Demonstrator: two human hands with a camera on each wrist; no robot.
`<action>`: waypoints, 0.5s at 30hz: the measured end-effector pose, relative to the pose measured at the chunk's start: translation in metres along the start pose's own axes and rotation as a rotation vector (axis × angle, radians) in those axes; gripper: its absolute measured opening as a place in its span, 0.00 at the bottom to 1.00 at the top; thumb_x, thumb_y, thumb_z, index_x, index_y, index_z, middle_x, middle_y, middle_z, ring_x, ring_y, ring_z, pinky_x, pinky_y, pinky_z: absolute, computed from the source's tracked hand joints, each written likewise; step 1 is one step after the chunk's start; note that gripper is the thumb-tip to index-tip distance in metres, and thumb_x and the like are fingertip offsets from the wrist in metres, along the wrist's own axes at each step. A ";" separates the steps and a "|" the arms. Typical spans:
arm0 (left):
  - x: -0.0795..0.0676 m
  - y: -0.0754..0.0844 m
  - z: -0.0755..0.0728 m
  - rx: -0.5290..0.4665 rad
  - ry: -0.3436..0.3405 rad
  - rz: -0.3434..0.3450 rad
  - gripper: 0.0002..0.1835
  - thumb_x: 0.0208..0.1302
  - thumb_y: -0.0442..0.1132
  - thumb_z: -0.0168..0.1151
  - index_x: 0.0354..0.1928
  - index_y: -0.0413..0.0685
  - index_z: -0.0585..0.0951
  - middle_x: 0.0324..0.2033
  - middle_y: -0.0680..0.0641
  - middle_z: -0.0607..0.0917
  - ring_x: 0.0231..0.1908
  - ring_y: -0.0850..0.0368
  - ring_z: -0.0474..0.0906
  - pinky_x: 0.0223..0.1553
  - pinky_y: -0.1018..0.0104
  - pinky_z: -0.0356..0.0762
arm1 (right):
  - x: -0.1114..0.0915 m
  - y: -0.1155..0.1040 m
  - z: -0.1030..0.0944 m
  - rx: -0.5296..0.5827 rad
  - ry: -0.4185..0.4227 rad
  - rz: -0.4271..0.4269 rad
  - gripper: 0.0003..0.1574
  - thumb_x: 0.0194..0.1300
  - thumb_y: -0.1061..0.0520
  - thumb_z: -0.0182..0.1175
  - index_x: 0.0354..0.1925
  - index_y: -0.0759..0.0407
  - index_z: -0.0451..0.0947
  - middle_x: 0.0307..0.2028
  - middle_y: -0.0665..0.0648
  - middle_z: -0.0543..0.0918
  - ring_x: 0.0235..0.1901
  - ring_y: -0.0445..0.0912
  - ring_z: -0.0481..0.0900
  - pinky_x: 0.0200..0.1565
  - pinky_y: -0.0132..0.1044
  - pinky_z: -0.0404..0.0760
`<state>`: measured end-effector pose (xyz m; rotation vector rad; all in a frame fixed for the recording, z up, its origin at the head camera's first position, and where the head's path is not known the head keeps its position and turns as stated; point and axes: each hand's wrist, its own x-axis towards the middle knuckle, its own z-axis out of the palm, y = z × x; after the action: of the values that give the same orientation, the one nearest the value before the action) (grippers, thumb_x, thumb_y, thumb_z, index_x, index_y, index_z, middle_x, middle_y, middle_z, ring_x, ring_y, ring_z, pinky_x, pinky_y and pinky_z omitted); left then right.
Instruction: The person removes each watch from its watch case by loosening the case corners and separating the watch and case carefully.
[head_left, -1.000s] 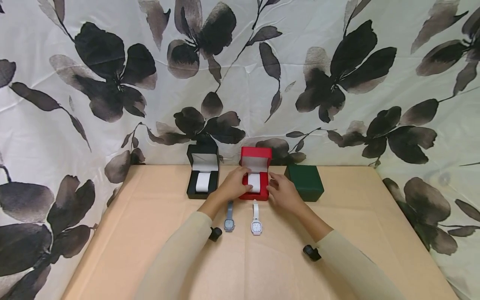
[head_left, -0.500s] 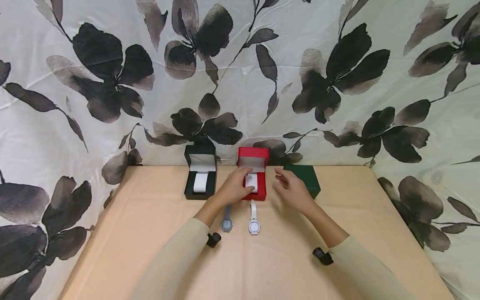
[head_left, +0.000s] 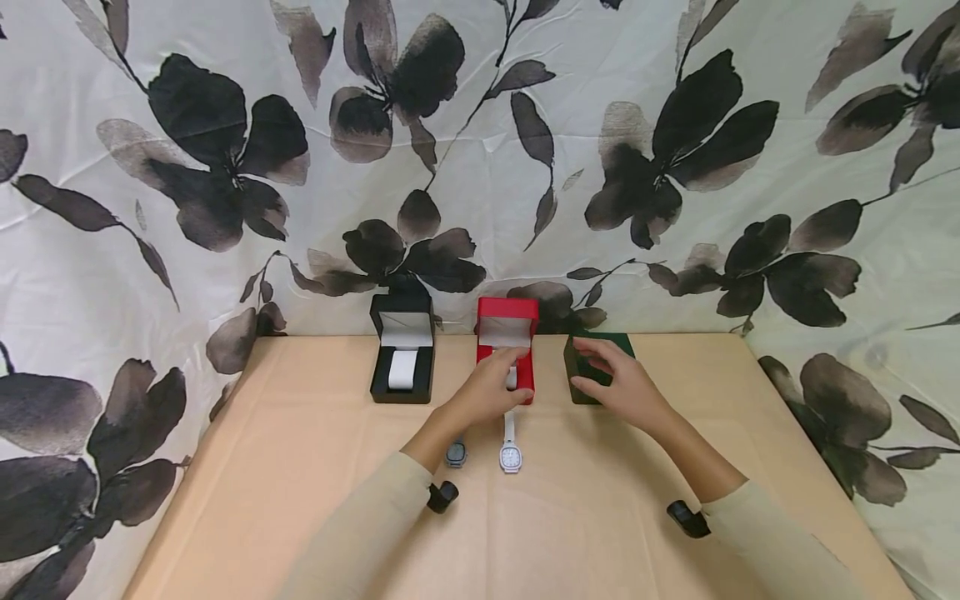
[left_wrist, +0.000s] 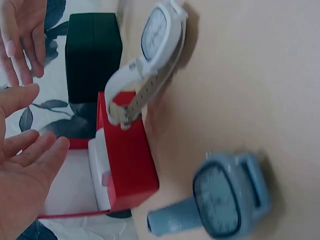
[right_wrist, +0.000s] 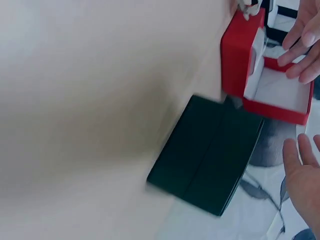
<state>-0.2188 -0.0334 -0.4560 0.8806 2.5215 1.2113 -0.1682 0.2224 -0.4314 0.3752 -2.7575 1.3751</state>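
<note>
Black box [head_left: 401, 397] first, going from the left: it's at the back of the peach tabletop [head_left: 285, 433], lid up, pale lining showing and a white cushion [head_left: 402, 369] sitting inside. Next over, nearer the person, there's a blue-grey watch [head_left: 456, 453], face up, with its strap mostly tucked behind the forearm from where I'm standing. Then comes the left hand [head_left: 487, 388], in front of the red box [head_left: 507, 307], fingers loose and spread from the thumb, nothing in its grip. Can't honestly tell if it's touching the box or just hovering there. The red one's lid is up too, same sort of pale lining. Right in front of it lies the white watch [head_left: 511, 458], strap pointing back at the box, dial toward the person. Further right you've got the dark green box [right_wrist: 205, 155], and that one looks closed. The right hand [head_left: 626, 385] is over by it, thumb and fingers well apart, not wrapped round anything. Oh, and behind the whole lot hangs a white cloth [head_left: 480, 158] with big dark flowers.
</note>
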 end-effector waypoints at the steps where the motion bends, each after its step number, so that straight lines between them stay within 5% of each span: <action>1: 0.000 0.002 0.002 0.003 -0.002 0.002 0.37 0.66 0.41 0.72 0.74 0.43 0.68 0.68 0.43 0.75 0.65 0.46 0.74 0.64 0.55 0.80 | -0.001 0.002 -0.003 -0.010 -0.006 -0.007 0.40 0.67 0.59 0.70 0.73 0.60 0.68 0.68 0.64 0.74 0.67 0.59 0.73 0.68 0.50 0.73; 7: 0.000 0.011 0.015 -0.009 -0.032 -0.007 0.40 0.65 0.44 0.72 0.75 0.44 0.67 0.70 0.44 0.74 0.68 0.47 0.73 0.65 0.57 0.79 | -0.007 0.017 -0.020 -0.049 -0.033 -0.024 0.43 0.66 0.55 0.72 0.73 0.61 0.67 0.69 0.62 0.73 0.69 0.60 0.72 0.70 0.51 0.70; 15: 0.010 0.019 0.033 -0.097 -0.057 -0.023 0.40 0.64 0.43 0.73 0.75 0.44 0.67 0.69 0.42 0.75 0.65 0.43 0.77 0.60 0.62 0.82 | -0.007 0.031 -0.041 -0.194 -0.072 0.050 0.48 0.62 0.51 0.75 0.74 0.59 0.66 0.72 0.67 0.69 0.69 0.68 0.67 0.67 0.70 0.68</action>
<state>-0.2042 0.0029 -0.4619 0.8491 2.3996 1.2715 -0.1715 0.2740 -0.4315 0.3554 -2.9442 1.1094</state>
